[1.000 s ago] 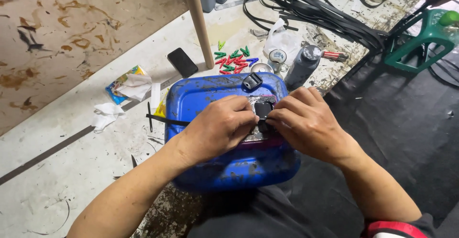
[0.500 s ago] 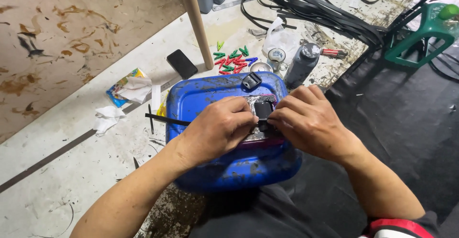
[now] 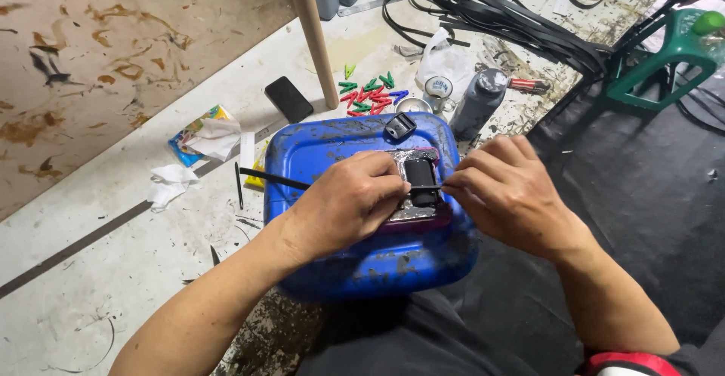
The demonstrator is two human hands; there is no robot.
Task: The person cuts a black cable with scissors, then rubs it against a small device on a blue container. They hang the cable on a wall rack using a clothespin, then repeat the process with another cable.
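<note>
My left hand (image 3: 343, 206) and right hand (image 3: 507, 191), fingers pinched closed, hold a thin black strap (image 3: 283, 179) threaded through a black buckle (image 3: 420, 174). Both rest on a blue plastic drum (image 3: 377, 259); spare buckle (image 3: 399, 126) at its far edge.

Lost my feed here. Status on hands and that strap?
Left hand pressing the black buckle on the blue jerrycan. Right hand pinching the black strap. Nothing blocking.
</note>
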